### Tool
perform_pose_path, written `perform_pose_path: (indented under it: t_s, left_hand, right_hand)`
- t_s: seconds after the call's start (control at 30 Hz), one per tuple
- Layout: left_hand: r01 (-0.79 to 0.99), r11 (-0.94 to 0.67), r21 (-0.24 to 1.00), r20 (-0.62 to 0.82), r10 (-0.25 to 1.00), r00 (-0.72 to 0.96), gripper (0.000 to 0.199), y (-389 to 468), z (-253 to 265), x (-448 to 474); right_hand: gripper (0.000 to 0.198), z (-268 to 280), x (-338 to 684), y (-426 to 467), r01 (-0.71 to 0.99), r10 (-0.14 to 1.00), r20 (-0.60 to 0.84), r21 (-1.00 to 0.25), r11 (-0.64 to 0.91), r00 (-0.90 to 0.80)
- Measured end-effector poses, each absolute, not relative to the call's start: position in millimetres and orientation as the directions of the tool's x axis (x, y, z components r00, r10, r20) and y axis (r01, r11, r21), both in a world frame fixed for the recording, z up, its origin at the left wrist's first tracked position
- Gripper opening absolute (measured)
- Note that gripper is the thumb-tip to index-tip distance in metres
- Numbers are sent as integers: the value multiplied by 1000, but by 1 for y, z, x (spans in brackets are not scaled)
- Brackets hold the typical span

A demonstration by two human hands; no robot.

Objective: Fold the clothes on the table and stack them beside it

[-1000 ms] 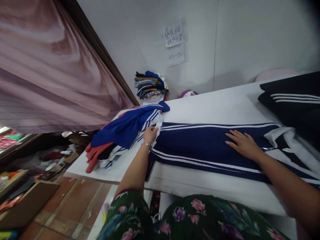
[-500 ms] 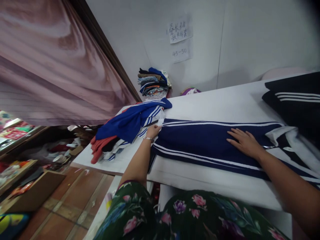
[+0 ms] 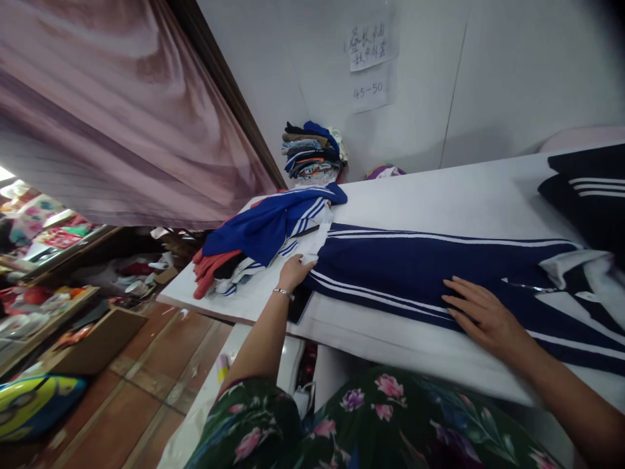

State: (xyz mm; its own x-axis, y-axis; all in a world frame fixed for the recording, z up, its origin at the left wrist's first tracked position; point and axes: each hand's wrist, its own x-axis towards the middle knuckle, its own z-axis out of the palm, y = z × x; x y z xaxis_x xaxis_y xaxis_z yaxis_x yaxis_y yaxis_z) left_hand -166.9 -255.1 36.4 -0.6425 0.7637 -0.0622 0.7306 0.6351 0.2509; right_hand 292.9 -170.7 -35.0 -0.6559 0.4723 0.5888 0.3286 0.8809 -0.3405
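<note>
Head view shows left hand pinching navy garment by one edge, right hand loosely spread on it

A navy, white-striped garment lies spread; it stretches along the table.

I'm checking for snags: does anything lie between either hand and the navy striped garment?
Nothing visible does. The right hand lies directly on the navy striped garment, and the left hand is at its left end. The blue garment lies farther left, not in between.
</note>
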Motion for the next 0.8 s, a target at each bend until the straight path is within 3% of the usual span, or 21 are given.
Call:
perform_pose_path:
  t_s: [0.17, 0.3, 0.4, 0.6, 0.8]
  left_hand:
    - [731, 654, 197, -76, 753, -653, 53, -249, 34, -165]
    - [759, 601, 250, 102, 764, -637, 31, -246, 39, -163]
    - [725, 619, 301, 198, 704, -683, 28, -243, 43, -168]
    - [676, 694, 247, -4, 698, -716, 35, -242, 34, -173]
    - [683, 690, 241, 35, 697, -716, 33, -250, 38, -169]
  right_hand:
    - [27, -45, 301, -181, 341, 461, 571, -310, 887, -679]
    - [29, -52, 305, -186, 361, 479, 532, -317, 877, -698]
    - [30, -52, 304, -190, 379, 495, 519, -319, 869, -697]
    - [32, -53, 304, -192, 413, 532, 455, -339, 845, -714]
    - [31, -51, 303, -194, 439, 565, 422, -362, 822, -709]
